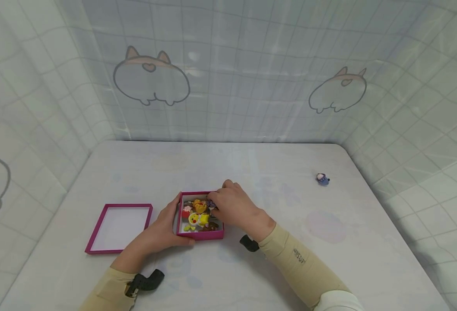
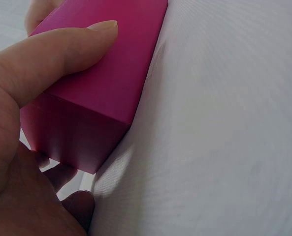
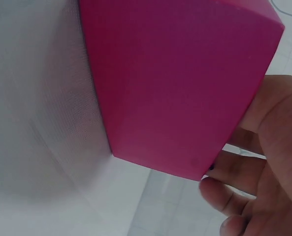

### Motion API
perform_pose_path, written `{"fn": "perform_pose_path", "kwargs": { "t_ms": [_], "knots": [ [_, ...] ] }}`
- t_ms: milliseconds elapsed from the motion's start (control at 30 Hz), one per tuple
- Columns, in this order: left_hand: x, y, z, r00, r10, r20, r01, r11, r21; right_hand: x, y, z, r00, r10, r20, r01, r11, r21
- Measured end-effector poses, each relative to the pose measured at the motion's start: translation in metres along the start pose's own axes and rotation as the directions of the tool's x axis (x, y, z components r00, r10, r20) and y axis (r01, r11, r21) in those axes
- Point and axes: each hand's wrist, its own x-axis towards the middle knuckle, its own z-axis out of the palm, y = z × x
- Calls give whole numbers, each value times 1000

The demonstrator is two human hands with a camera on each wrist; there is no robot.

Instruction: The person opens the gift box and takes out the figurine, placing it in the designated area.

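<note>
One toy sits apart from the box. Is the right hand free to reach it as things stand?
Probably yes. The small blue toy lies alone on the table, with nothing between it and the right hand, though that hand is now in the box.

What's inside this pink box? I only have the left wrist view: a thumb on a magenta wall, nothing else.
Observer: Small toy figures, yellow, orange and red ones, fill the pink box.
Operator: Where's the other hand?
Observer: The right hand reaches into the box from the far right side, fingers down among the figures. I can't tell whether it pinches one.
Operator: Lid?
Observer: Off. The lid lies open side up on the table, left of the box.
Operator: Any strays outside?
Observer: One small blue figure sits alone far to the right. The left hand holds the box's near left corner.
</note>
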Motion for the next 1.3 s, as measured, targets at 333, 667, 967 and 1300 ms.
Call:
{"fn": "perform_pose_path", "kwargs": {
  "t_ms": [333, 667, 967, 1300],
  "knots": [
    [-1, -1, -2, 1000, 3, 7, -4, 1000, 5, 0, 11, 4, 997, -21, -77, 32, 989, 146],
    [-2, 2, -4, 1000, -15, 13, 15, 1000, 8, -2, 18, -1, 989, 54, -138, 19, 878, 479],
    [0, -1, -2, 1000, -13, -2, 13, 1000, 22, -2, 28, -1, 960, 171, -224, 31, 727, 686],
    [-1, -4, -2, 1000, -22, 6, 22, 1000, 17, -3, 40, 6, 965, 201, -172, 19, 596, 803]
  ]
}}
